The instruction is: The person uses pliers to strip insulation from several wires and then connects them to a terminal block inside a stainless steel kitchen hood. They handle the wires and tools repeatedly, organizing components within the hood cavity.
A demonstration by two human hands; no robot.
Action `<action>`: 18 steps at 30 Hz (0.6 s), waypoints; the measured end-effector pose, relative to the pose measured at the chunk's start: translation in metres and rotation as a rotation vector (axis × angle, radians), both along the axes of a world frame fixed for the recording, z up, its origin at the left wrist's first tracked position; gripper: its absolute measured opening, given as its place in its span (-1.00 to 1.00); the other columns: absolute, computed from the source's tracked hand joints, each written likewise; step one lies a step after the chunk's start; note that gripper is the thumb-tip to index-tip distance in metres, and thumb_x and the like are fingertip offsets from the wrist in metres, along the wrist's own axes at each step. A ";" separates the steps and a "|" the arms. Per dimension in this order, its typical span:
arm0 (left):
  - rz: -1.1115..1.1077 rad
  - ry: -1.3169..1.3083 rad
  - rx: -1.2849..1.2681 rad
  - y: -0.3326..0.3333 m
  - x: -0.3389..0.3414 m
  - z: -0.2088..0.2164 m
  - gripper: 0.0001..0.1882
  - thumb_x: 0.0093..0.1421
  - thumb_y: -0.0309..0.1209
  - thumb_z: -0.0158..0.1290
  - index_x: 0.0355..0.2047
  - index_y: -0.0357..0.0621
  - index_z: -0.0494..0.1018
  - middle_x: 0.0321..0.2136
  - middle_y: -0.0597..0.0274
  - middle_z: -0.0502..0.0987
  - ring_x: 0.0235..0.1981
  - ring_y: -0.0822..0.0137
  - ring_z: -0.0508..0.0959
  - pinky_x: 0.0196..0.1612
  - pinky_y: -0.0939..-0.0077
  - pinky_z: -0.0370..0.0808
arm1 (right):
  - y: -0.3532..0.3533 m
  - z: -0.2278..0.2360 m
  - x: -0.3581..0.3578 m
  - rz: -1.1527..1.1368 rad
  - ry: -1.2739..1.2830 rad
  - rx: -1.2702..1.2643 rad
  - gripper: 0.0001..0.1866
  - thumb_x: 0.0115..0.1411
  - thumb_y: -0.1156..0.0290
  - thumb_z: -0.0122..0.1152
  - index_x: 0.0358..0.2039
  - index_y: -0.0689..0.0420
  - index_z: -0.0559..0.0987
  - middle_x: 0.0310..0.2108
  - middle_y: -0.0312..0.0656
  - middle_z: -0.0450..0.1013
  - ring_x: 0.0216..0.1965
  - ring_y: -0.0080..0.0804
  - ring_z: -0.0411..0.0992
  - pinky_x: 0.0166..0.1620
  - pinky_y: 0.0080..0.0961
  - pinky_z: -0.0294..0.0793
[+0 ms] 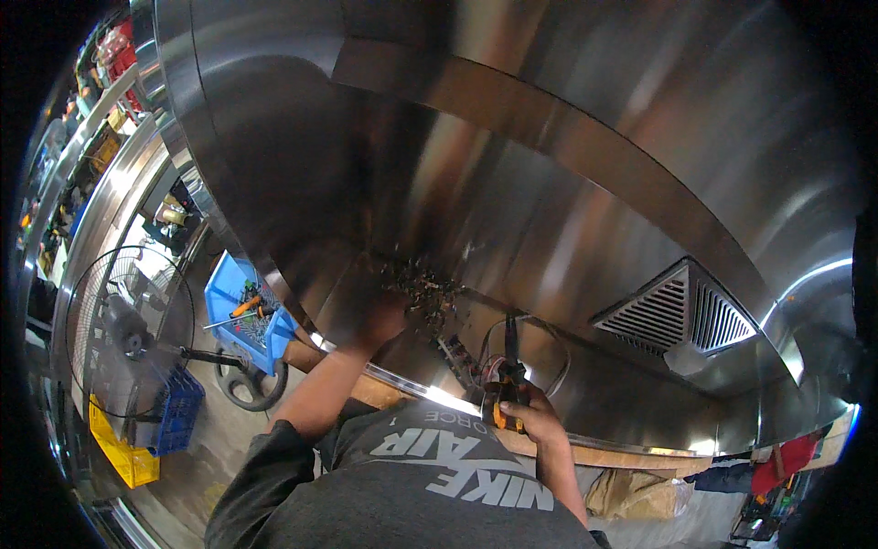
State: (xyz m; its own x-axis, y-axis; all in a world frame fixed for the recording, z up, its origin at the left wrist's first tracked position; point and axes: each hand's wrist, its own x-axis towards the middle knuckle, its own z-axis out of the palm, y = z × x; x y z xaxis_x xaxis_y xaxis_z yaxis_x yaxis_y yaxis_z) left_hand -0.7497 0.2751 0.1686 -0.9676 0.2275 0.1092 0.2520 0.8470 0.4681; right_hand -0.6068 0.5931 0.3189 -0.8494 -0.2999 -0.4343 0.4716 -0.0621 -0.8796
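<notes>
My left hand [388, 313] reaches in over the steel surface, beside a pile of small loose metal pieces [428, 291]. Its fingers are dark and blurred, so whether they hold a piece cannot be told. Close to my body, my right hand [540, 419] is closed around pliers [510, 395] with orange and black handles. A dark strip-like part [457, 359] lies between the pile and the pliers. Thin wires [560, 352] curve in a loop around the pliers' far end.
Brushed stainless steel panels [512, 210] surround the work, with a slatted vent filter [681, 316] at the right. To the left stand a pedestal fan [133, 340], a light blue bin [227, 279] holding an orange-handled screwdriver [245, 307], a blue crate [179, 412] and a yellow crate [137, 465].
</notes>
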 end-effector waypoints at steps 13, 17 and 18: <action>-0.027 0.056 -0.011 0.001 -0.007 -0.004 -0.67 0.07 -0.51 0.01 -0.12 -0.13 0.52 -0.16 -0.13 0.54 -0.13 -0.11 0.53 -0.02 0.12 0.46 | -0.008 -0.015 -0.004 0.124 0.036 0.239 -0.45 0.05 0.50 0.25 0.09 0.25 0.38 -0.13 -0.18 0.49 -0.11 -0.38 0.45 0.05 -0.44 0.39; -0.032 0.048 0.123 -0.002 0.001 0.018 -0.71 0.09 -0.52 0.02 -0.14 -0.15 0.53 -0.20 -0.15 0.55 -0.16 -0.09 0.55 -0.05 0.13 0.47 | -0.004 -0.031 -0.003 0.131 0.159 0.208 -0.48 0.04 0.47 0.26 0.05 0.27 0.41 -0.13 -0.16 0.49 -0.11 -0.36 0.45 0.04 -0.45 0.39; -0.032 0.025 0.170 -0.003 0.005 0.027 -0.72 0.10 -0.51 0.02 -0.15 -0.15 0.53 -0.21 -0.16 0.55 -0.18 -0.09 0.55 -0.06 0.14 0.47 | -0.004 -0.031 -0.001 0.136 0.165 0.258 -0.47 0.04 0.46 0.26 0.05 0.28 0.40 -0.13 -0.15 0.49 -0.11 -0.35 0.45 0.04 -0.44 0.39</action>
State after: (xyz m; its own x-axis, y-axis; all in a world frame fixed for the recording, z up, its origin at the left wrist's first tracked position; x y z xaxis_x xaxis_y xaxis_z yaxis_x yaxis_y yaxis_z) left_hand -0.7450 0.2723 0.1952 -0.9566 0.2348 0.1726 0.2912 0.7472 0.5974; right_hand -0.6082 0.5889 0.2877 -0.8745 -0.3130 -0.3706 0.3101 0.2267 -0.9233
